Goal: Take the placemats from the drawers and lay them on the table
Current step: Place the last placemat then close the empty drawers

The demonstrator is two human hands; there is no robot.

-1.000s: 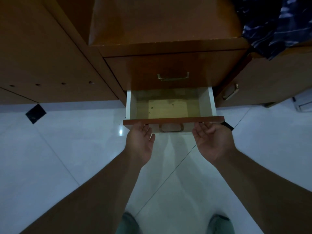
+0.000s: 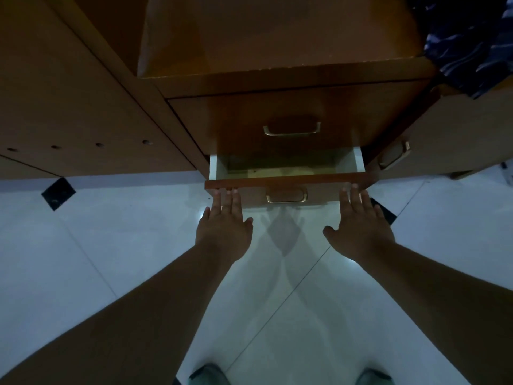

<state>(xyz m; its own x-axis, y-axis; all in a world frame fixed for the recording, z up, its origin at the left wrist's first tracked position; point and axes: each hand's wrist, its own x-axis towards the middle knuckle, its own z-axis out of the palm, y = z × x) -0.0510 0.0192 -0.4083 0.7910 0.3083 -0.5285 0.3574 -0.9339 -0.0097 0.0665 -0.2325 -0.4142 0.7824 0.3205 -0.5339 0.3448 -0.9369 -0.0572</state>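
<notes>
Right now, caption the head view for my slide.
Both hands, left and right, press flat fingertips against the front of the open lower drawer.

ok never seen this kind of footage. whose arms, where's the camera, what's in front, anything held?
No machine here: a person's two bare arms, filmed by a wide-angle camera on their head, looking down. The left hand and right hand are flat, fingers straight, tips against the front of a partly open lower drawer. Nothing is held. The visible part of the drawer looks empty; no placemat in sight. Above it is a shut drawer; below, white floor tiles.
</notes>
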